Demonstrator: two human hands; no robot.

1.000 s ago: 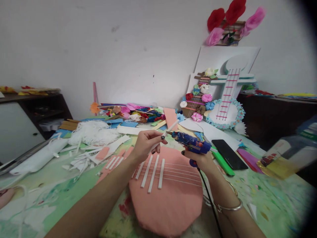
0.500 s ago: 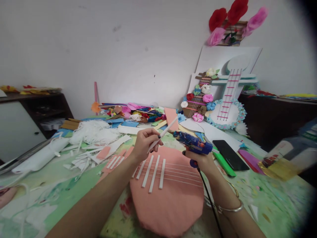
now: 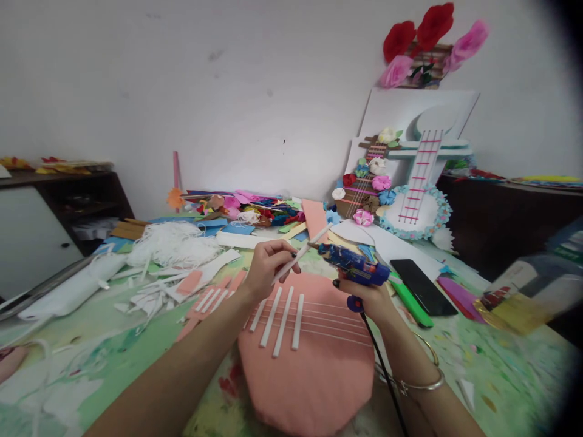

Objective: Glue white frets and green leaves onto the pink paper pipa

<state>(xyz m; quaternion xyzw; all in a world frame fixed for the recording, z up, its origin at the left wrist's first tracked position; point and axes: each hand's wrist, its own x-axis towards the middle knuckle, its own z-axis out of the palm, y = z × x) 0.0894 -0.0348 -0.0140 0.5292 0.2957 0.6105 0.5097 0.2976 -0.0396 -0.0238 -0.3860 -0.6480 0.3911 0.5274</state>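
Note:
My left hand [image 3: 273,264] pinches a thin white strip [image 3: 300,254], tilted up to the right. Closed round the handle of a blue glue gun [image 3: 355,264] is my right hand [image 3: 367,294]. The gun's nozzle points left and is at the strip, touching it or very close. Below both hands lies a salmon-pink guitar-shaped cutout [image 3: 314,376]. Several white strips [image 3: 282,321] stand across its body, over thin white strings running lengthwise. Its neck, partly behind my left forearm, carries shorter white strips [image 3: 214,300].
A black phone [image 3: 423,286] and a green cutter [image 3: 411,303] lie right, near a bottle of yellow liquid [image 3: 523,291]. White string [image 3: 175,246] and paper scraps [image 3: 155,297] lie left. Decorated paper guitars [image 3: 421,182] lean at the back wall. The gun's black cord [image 3: 385,370] trails toward me.
My left hand has lowered the strip slightly, and the glue gun's nozzle has come left to it. The view has shifted a little.

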